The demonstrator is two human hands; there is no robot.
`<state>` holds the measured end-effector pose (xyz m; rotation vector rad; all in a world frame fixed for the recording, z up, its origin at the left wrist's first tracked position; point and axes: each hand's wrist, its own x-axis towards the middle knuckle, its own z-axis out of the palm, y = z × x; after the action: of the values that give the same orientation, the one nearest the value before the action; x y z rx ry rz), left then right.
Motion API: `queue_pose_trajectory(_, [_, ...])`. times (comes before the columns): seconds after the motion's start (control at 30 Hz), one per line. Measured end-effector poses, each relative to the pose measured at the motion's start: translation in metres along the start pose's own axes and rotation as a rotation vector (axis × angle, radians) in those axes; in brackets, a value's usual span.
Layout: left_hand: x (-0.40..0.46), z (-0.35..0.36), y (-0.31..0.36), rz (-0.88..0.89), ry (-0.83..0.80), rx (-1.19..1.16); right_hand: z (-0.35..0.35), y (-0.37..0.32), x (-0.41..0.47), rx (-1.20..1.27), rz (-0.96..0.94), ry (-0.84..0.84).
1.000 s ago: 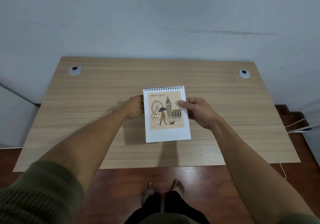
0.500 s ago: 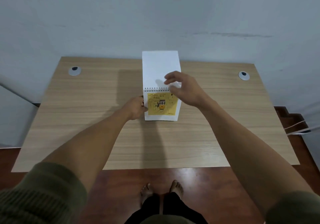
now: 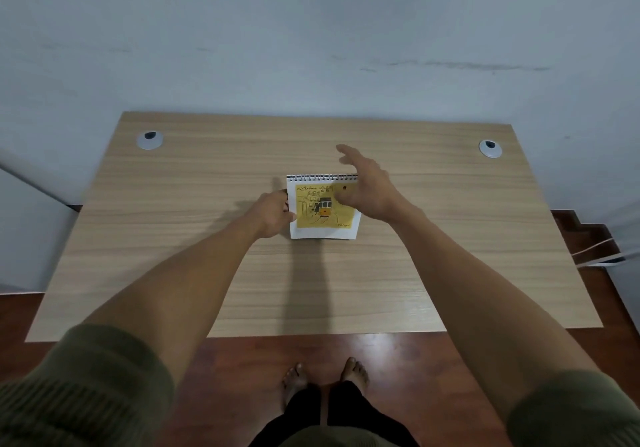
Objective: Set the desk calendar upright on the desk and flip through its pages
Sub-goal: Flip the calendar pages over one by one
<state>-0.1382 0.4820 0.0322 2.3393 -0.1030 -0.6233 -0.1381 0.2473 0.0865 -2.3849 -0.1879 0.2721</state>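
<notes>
At mid-worktop (image 3: 207, 273) in the head view, we found the desk calendar (image 3: 323, 213) standing, left hand (image 3: 275, 214) clamped on its left edge for steadiness; right hand (image 3: 367, 187), fingers spread, hovered over the spiral binding (image 3: 311, 178).

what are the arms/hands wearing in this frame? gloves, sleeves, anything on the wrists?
No gloves: the left hand and right hand are bare, with no watch, ring or band visible. Both forearms are bare too. Olive-green ribbed knit sleeves are pushed up near the elbows: left sleeve, right sleeve. No markings or logos show on the sleeves.
</notes>
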Motion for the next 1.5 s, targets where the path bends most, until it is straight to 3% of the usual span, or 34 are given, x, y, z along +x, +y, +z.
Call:
queue_pose_trajectory(0.2, [-0.001,-0.001,0.003,-0.002,0.001,0.006,0.035,0.028,-0.031,0.367,0.236,0.195])
queue_pose_trajectory(0.4, [0.000,0.000,0.001,-0.009,0.008,0.003,0.058,0.043,-0.045,0.386,0.364,0.291])
queue_pose_trajectory(0.73, [0.000,0.001,0.002,-0.010,0.014,0.004,0.064,0.051,-0.051,0.512,0.414,0.344])
queue_pose_trajectory(0.9, [-0.004,-0.002,0.003,0.007,-0.043,-0.004,0.057,0.055,-0.053,0.508,0.376,0.275])
queue_pose_trajectory(1.1, [-0.010,-0.009,0.002,0.089,-0.106,-0.010,0.037,0.060,-0.056,0.517,0.280,0.032])
queue_pose_trajectory(1.23, [-0.008,-0.008,-0.001,0.099,-0.054,0.060,0.009,0.044,-0.058,0.759,0.370,-0.123])
queue_pose_trajectory(1.4, [-0.007,-0.009,-0.003,0.104,-0.016,0.029,-0.014,0.006,-0.051,1.134,0.427,-0.146])
queue_pose_trajectory(1.5, [-0.002,-0.004,-0.005,0.041,0.053,0.005,-0.023,-0.008,-0.039,1.318,0.266,-0.138])
